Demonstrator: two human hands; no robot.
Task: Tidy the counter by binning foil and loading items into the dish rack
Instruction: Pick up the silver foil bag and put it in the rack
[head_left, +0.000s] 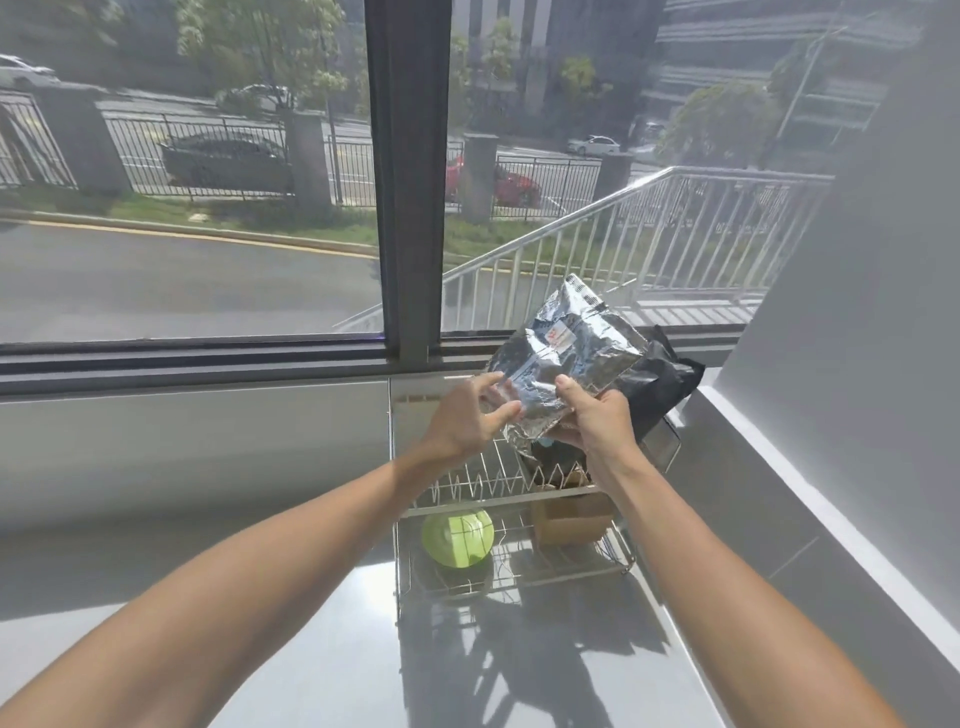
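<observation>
- crinkled silver foil bag, flat and shiny, is held up above the wire dish rack, in front of a black bin bag.
- right hand pinches its lower edge, thumb on top.
- left hand has fingers spread loosely, touching the foil's left corner.
- the rack holds a smooth green bowl and a brown cardboard box on the glossy grey counter.

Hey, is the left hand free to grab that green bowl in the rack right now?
Probably yes. The left hand only touches the foil with open fingers, while the right hand grips it. The green bowl sits uncovered in the rack just below.
</observation>
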